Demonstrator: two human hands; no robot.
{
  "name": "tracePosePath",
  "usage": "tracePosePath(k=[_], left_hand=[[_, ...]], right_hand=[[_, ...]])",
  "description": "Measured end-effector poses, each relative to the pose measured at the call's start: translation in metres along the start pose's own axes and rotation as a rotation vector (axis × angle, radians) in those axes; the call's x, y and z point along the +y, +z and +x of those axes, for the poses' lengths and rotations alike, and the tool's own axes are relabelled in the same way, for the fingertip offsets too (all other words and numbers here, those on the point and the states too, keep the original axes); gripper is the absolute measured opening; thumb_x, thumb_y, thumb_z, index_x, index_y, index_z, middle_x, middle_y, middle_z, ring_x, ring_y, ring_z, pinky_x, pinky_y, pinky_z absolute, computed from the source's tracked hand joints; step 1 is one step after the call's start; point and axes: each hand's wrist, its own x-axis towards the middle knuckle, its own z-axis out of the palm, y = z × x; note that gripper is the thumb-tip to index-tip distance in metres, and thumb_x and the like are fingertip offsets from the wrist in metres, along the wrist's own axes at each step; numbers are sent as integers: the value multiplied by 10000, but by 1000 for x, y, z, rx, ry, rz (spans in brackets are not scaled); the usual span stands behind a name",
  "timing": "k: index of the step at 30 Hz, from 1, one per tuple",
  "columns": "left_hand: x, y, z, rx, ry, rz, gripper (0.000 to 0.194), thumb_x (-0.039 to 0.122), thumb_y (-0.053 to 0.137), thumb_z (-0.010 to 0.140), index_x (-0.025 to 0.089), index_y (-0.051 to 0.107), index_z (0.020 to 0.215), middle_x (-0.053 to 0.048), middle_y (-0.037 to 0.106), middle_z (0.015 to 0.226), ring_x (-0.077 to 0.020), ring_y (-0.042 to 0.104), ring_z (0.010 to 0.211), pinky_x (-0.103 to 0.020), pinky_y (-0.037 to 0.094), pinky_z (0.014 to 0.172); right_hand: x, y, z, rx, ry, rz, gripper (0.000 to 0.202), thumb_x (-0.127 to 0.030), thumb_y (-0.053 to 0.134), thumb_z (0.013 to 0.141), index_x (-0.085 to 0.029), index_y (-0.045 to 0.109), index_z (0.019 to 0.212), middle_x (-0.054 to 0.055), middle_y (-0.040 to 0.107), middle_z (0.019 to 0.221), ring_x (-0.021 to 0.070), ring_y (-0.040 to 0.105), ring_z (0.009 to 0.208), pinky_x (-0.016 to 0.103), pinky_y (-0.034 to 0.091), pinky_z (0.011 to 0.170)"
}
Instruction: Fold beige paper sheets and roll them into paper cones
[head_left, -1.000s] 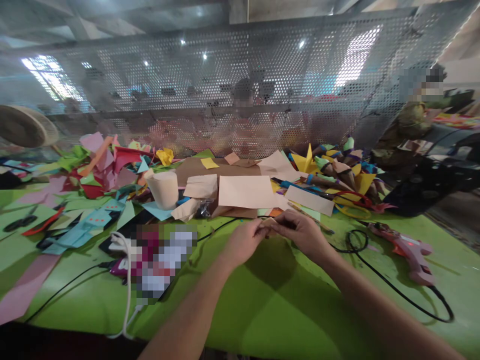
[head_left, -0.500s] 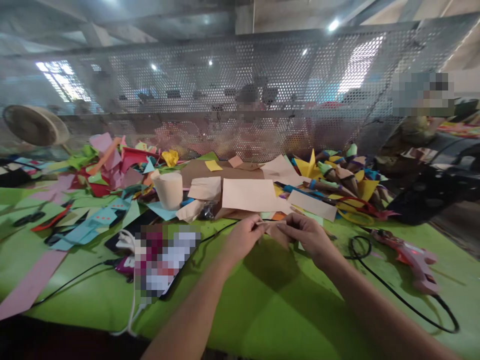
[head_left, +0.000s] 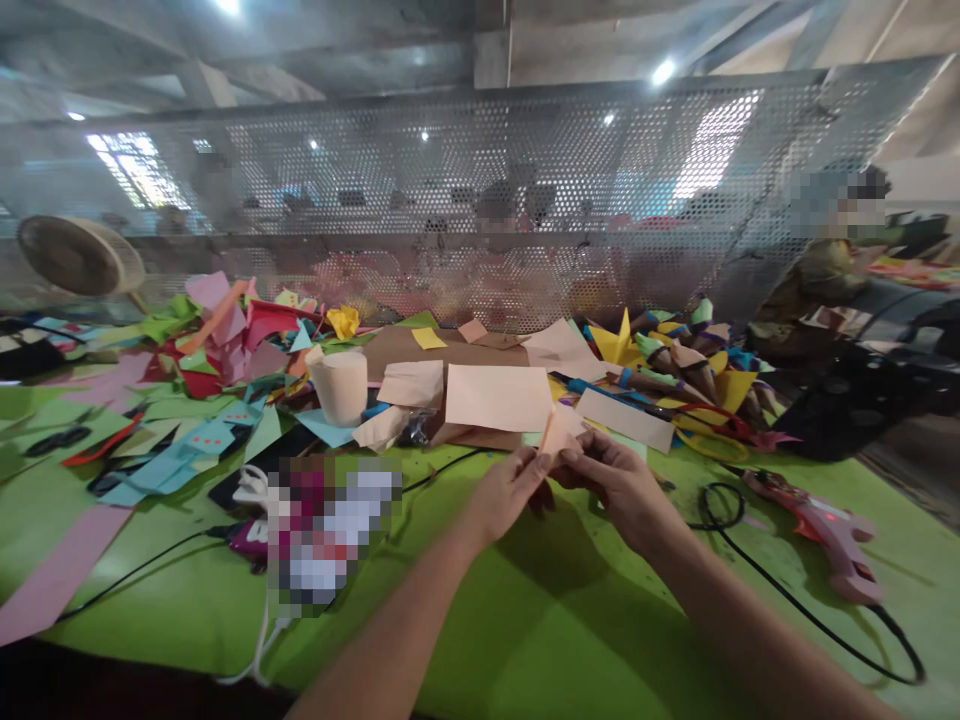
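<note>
A small folded piece of pale peach paper stands up between my hands over the green table. My left hand pinches its lower left side with thumb and fingers. On its right side, my right hand grips the lower edge between thumb and fingertips. Just beyond my hands lies a flat pale paper sheet, with another pale strip to its right.
A pink glue gun with a black cord lies on the right. At left are a cup, a blurred phone and cables. Coloured paper piles line the back. A person is at far right.
The peach paper has turned from hanging below my fingertips to standing above them. Both hands have shifted their grip, and my left hand has moved a little to the right.
</note>
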Motion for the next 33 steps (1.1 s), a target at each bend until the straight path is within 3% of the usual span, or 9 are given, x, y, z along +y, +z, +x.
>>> tracePosePath(k=[5, 9, 12, 14, 20, 22, 24, 27, 33], left_hand=[[-4, 1, 2, 59, 121, 316, 381, 461, 437, 954, 229, 617, 711, -35, 645, 695, -196, 565, 653, -280, 357, 611], [-6, 0, 1, 8, 138, 467, 270, 343, 488, 921, 239, 650, 731, -38, 664, 686, -206, 565, 628, -281, 331, 579], [-3, 3, 0, -31, 134, 524, 265, 353, 477, 928, 241, 684, 805, -48, 688, 717, -216, 587, 643, -281, 330, 581], [1, 5, 0, -54, 121, 521, 275, 373, 463, 938, 239, 679, 831, -45, 683, 723, -215, 587, 646, -279, 326, 582], [1, 4, 0, -79, 70, 507, 330, 382, 459, 936, 222, 580, 674, -31, 622, 670, -202, 532, 625, -277, 267, 556], [-3, 2, 1, -78, 60, 500, 352, 395, 447, 942, 219, 575, 666, -26, 605, 657, -195, 518, 610, -280, 262, 557], [-4, 0, 1, -74, 74, 478, 378, 410, 437, 951, 216, 583, 662, -23, 598, 646, -188, 515, 602, -282, 270, 567], [-2, -4, 1, -71, 110, 417, 397, 449, 435, 958, 212, 600, 687, -22, 611, 669, -181, 534, 626, -279, 289, 584], [6, -13, 0, 109, 66, 247, 318, 431, 446, 953, 206, 565, 762, 36, 455, 553, -141, 440, 532, -258, 289, 545]], right_hand=[[-2, 4, -2, -31, -96, -113, 361, -476, 832, 633, -210, 627, 766, 18, 677, 757, 177, 626, 703, 307, 500, 685], [-1, 6, -2, -103, -53, -138, 349, -466, 858, 596, -215, 689, 770, 33, 712, 760, 211, 643, 718, 349, 523, 713], [1, 5, -2, -63, -29, -116, 352, -498, 850, 590, -204, 698, 708, 40, 710, 714, 209, 632, 668, 358, 519, 689], [2, 3, -1, 4, -52, -99, 360, -508, 837, 607, -199, 701, 732, 38, 704, 718, 196, 614, 649, 338, 498, 655], [-5, -9, 3, 216, -216, -118, 303, -486, 783, 691, -212, 655, 705, 2, 605, 671, 151, 511, 618, 284, 408, 598], [-8, -10, 3, 197, -221, -93, 299, -489, 773, 707, -218, 679, 793, 6, 619, 730, 151, 520, 654, 278, 413, 615], [-9, -10, 3, 93, -170, -89, 331, -486, 781, 707, -222, 687, 884, 9, 643, 784, 157, 548, 694, 276, 428, 639], [-6, -10, 4, -68, -66, -162, 306, -465, 801, 699, -205, 680, 807, 10, 657, 757, 174, 582, 718, 295, 450, 684], [-3, -14, 10, 127, -85, -13, 324, -451, 860, 613, -211, 657, 693, -10, 642, 667, 137, 520, 592, 268, 410, 572]])
